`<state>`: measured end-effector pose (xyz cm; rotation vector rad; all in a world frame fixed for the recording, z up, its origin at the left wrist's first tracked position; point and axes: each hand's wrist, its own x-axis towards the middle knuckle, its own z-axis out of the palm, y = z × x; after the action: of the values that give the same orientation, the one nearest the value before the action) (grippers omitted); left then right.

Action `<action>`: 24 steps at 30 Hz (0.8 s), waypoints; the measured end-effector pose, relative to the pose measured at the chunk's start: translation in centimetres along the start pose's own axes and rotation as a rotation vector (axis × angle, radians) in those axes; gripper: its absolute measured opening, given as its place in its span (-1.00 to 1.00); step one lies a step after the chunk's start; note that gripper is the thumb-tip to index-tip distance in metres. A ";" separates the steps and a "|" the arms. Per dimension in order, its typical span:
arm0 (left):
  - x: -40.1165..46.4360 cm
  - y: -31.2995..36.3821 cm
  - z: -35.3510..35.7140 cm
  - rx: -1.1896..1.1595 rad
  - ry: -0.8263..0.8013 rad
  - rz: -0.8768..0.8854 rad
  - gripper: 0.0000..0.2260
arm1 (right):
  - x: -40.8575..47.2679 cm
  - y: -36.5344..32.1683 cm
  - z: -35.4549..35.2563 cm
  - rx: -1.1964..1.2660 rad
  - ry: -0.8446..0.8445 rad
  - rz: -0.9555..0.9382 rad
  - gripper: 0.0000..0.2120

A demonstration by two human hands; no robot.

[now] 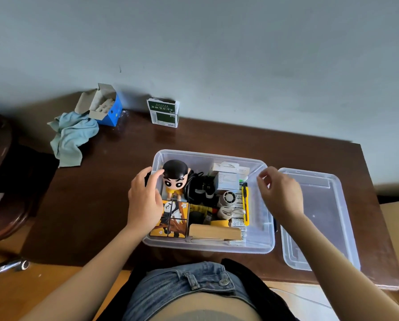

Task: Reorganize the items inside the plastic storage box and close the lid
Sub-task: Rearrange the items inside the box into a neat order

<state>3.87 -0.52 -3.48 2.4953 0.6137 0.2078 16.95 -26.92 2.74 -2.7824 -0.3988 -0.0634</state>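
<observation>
The storage box (211,247) is set open on the brown table (101,193), packed with a figurine (175,179), a picture cube (173,218) and small tools. Its left wall is steadied by the left hand (145,200), fingers curved over the rim, probably gripping it. The right hand (280,193) is held above the right rim, fingers loosely curled, holding nothing. The lid (319,218) is laid just beside, within reach for closing.
</observation>
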 end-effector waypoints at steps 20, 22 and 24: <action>0.2 -0.6 -0.8 -0.246 -0.036 -0.203 -0.52 | -2.7 1.0 4.5 0.443 -0.066 0.396 -0.77; 0.2 -0.7 -1.2 -0.253 -0.061 -0.204 -0.50 | -2.9 0.9 4.1 0.337 0.002 0.302 -0.76; 0.0 -0.6 -1.9 -0.182 0.000 -0.092 -0.50 | -3.5 0.3 3.3 0.340 0.130 0.116 -0.75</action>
<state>3.13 0.89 -2.23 2.2874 0.6772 0.2179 13.70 -27.08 -0.79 -2.4442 -0.1941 -0.1349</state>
